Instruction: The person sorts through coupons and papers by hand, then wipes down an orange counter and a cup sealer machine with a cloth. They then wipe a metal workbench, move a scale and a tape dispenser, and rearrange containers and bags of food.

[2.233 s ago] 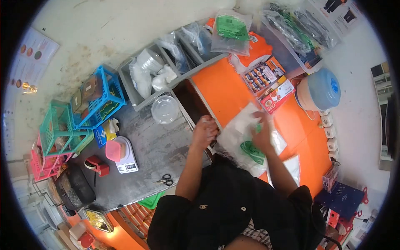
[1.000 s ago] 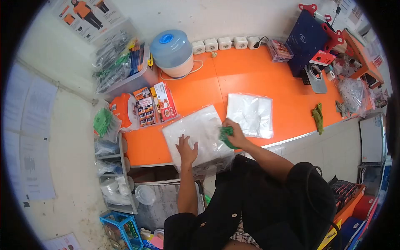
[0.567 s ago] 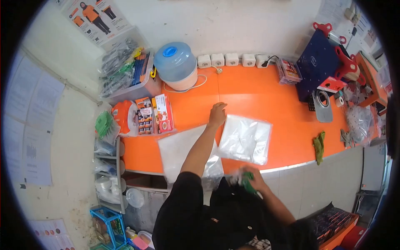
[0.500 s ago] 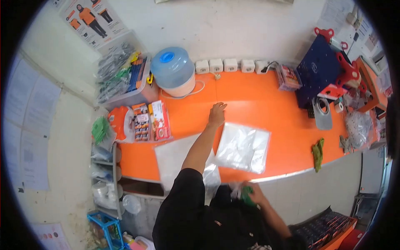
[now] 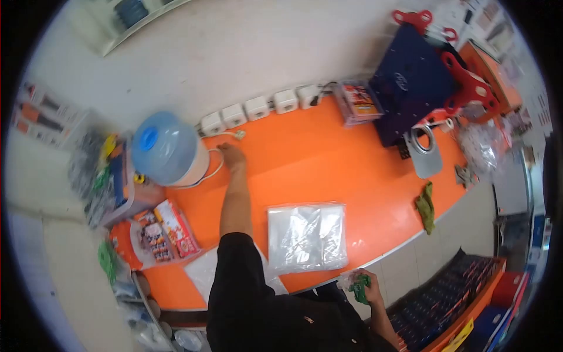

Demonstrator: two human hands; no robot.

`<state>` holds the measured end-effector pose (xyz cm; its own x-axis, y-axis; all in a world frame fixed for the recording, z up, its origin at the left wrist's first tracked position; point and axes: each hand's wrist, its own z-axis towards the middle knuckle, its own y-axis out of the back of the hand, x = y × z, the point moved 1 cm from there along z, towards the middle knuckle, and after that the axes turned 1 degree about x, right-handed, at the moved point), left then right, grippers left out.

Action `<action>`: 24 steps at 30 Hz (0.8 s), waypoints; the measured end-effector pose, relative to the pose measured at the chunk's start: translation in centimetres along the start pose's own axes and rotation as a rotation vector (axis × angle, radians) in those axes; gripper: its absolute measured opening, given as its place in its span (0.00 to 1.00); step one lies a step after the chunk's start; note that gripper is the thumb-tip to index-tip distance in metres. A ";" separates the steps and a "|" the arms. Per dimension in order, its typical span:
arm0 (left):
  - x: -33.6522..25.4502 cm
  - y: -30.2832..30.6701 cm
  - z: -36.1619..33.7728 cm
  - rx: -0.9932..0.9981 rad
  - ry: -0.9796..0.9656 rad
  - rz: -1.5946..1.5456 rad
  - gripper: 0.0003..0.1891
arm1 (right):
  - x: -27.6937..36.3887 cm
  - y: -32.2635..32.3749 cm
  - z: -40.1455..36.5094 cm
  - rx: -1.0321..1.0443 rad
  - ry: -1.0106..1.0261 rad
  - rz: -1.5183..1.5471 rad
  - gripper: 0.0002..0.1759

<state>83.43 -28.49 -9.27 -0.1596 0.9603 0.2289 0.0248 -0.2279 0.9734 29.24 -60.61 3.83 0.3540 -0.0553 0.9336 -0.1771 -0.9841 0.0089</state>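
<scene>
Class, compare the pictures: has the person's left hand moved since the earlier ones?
Yes. The left hand has moved leftward, from well clear of the blue-topped container to close beside it.

We seem to be in a shop's packing corner (rather snug), with plastic bags (image 5: 307, 237) on an orange counter (image 5: 281, 158).

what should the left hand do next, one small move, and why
I'd probably lift the left hand straight up before drawing it back: its fingers are right by the loop of white cord beside the blue-topped container, so a sideways pull might snag it.
</scene>
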 end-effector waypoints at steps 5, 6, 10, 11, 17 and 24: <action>0.2 1.2 -3.2 -0.357 -0.018 -0.632 0.07 | -2.1 4.4 0.2 -0.108 0.040 0.040 0.04; 0.5 -0.4 -3.1 -0.479 -0.060 -0.588 0.07 | -2.5 5.3 0.3 -0.169 0.044 0.070 0.03; -0.7 -4.5 -4.1 -0.402 -0.177 -0.119 0.15 | 1.9 13.1 1.5 -0.400 -0.021 0.024 0.04; -2.3 -0.5 -6.7 -0.679 -0.116 -0.945 0.21 | 1.7 15.2 2.1 -0.426 0.049 0.257 0.07; -18.5 18.6 -29.1 0.189 0.008 -1.879 0.23 | -1.2 30.3 7.4 -0.310 0.052 0.390 0.06; -43.2 30.6 -44.9 1.267 -0.438 -1.985 0.08 | 10.4 54.0 12.0 -0.459 0.341 0.693 0.06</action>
<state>46.79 -84.21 10.04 -0.6057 -0.1749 -0.7762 0.5343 0.6335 -0.5597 34.38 -116.34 9.70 -0.2479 -0.4861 0.8380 -0.6254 -0.5803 -0.5217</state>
